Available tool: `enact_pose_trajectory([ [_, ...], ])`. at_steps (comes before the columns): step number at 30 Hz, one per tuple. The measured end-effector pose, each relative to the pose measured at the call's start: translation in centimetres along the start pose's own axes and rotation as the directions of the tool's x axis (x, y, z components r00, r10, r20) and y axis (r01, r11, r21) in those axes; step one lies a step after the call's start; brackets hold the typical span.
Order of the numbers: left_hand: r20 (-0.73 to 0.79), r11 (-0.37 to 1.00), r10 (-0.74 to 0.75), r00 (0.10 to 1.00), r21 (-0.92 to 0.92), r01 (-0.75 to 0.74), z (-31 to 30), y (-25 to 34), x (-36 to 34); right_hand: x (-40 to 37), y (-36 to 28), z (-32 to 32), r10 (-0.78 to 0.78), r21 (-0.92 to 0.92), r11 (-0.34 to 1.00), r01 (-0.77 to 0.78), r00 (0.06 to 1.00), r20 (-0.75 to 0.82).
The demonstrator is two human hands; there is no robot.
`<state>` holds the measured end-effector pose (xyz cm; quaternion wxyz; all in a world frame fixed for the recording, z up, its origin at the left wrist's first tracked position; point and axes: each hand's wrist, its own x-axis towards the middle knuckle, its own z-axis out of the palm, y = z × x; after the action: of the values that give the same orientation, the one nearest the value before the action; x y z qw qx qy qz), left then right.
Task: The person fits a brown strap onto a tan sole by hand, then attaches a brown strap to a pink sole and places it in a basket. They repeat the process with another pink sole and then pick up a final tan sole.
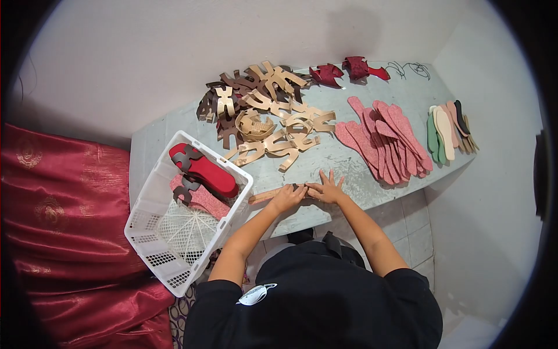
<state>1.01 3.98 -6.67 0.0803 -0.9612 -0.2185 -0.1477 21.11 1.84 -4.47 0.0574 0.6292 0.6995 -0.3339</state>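
Note:
At the table's near edge, my left hand [289, 198] has its fingers closed on a small dark piece [297, 186], mostly covered by the hands. My right hand [326, 190] meets it from the right, thumb and forefinger at the same piece while the other fingers are spread. Beside my left hand lies a flat wooden strip [263, 197], its right end hidden under the hand. Beyond the hands are a heap of shiny beige cut-out straps [283, 143] and a fan of pink speckled insoles [386, 142].
A white plastic crate [146, 259] at left holds a red sole [212, 175] and a pink one [204, 200] with dark straps. Brown straps [235, 81], dark red pieces [356, 67], thin black cords [410, 70] and assorted coloured insoles [444, 131] lie on the grey table [325, 104] by the wall.

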Motion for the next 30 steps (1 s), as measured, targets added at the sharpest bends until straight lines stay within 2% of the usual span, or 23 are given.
enact_pose_trajectory([
  [1,-0.003,1.0,-0.003,1.0,0.004,0.003,-0.2,-0.1,0.2,0.0,0.0,-0.3,0.006,0.03,1.0,-0.007,1.0,0.029],
  [3,0.098,0.988,-0.061,0.993,-0.137,0.074,-0.8,-0.2,0.7,-0.2,0.1,-1.1,-0.005,0.062,0.998,0.002,0.999,0.041],
  [4,0.093,0.988,-0.063,0.994,-0.133,0.075,-2.0,-0.3,1.2,-0.2,0.3,-1.4,-0.015,0.097,0.995,0.01,0.998,0.055],
  [5,0.116,0.941,-0.159,0.98,-0.284,0.186,-3.4,-0.3,1.6,0.3,1.2,-1.3,-0.018,0.093,0.996,0.013,0.998,0.052],
  [6,0.153,0.858,-0.248,0.957,-0.424,0.29,-4.6,-0.4,2.1,1.4,2.8,-0.7,-0.146,0.375,0.918,0.127,0.989,0.021],
  [7,0.148,0.859,-0.253,0.956,-0.421,0.292,-5.2,-0.4,2.3,1.6,3.0,-1.1,-0.259,0.619,0.751,0.229,0.965,-0.042],
  [8,0.111,0.748,-0.401,0.909,-0.533,0.395,-5.8,-0.4,2.4,1.6,3.2,-1.4,-0.264,0.615,0.753,0.234,0.964,-0.043],
  [9,0.092,0.612,-0.54,0.836,-0.639,0.465,-6.4,-0.5,2.6,0.4,2.3,-3.1,-0.269,0.722,0.654,0.227,0.961,-0.059],
  [10,0.259,0.352,-0.584,0.769,-0.773,0.528,-7.6,-0.9,2.8,-0.8,1.1,-4.9,-0.273,0.813,0.54,0.218,0.959,-0.076],
  [11,0.265,0.268,-0.6,0.755,-0.823,0.502,-9.0,-1.3,3.2,-1.6,-0.4,-5.9,-0.28,0.809,0.542,0.227,0.957,-0.081],
  [13,0.121,0.185,-0.663,0.739,-0.93,0.318,-10.2,-1.7,3.6,-2.9,-3.6,-7.3,-0.3,0.897,0.24,0.37,0.907,-0.294],
  [14,0.11,0.194,-0.668,0.736,-0.929,0.315,-10.9,-1.9,3.6,-3.4,-4.8,-8.1,-0.241,0.941,0.144,0.305,0.933,-0.266],
  [16,0.233,-0.044,-0.689,0.687,-0.959,0.281,-12.2,-2.4,3.4,-3.2,-6.4,-8.7,-0.228,0.941,0.111,0.32,0.93,-0.289],
  [17,0.223,-0.036,-0.698,0.681,-0.96,0.277,-12.4,-2.6,3.1,-3.2,-7.2,-9.1,-0.204,0.942,0.074,0.329,0.929,-0.308],
  [20,0.295,-0.18,-0.717,0.631,-0.954,0.241,-13.5,-3.3,2.0,-3.2,-9.2,-10.5,-0.248,0.942,0.125,0.311,0.929,-0.274],
  [21,0.286,-0.172,-0.729,0.622,-0.956,0.238,-13.7,-3.6,1.5,-3.0,-9.7,-10.7,-0.269,0.944,0.159,0.287,0.933,-0.239],
  [23,0.107,0.033,-0.749,0.654,-0.98,0.198,-14.1,-4.1,0.6,-2.6,-10.5,-10.6,-0.315,0.951,0.15,0.271,0.925,-0.214],
  [24,0.194,-0.079,-0.74,0.644,-0.976,0.204,-14.9,-4.0,0.1,-2.5,-11.1,-10.6,-0.343,0.958,0.138,0.252,0.919,-0.193],
  [29,0.184,-0.089,-0.79,0.585,-0.978,0.187,-16.7,-3.9,-2.1,-2.6,-14.0,-10.4,-0.397,0.975,0.093,0.202,0.906,-0.15],
  [30,0.245,-0.16,-0.791,0.561,-0.967,0.198,-17.0,-3.9,-2.7,-2.3,-14.5,-10.2,-0.396,0.97,0.126,0.207,0.907,-0.142],
])
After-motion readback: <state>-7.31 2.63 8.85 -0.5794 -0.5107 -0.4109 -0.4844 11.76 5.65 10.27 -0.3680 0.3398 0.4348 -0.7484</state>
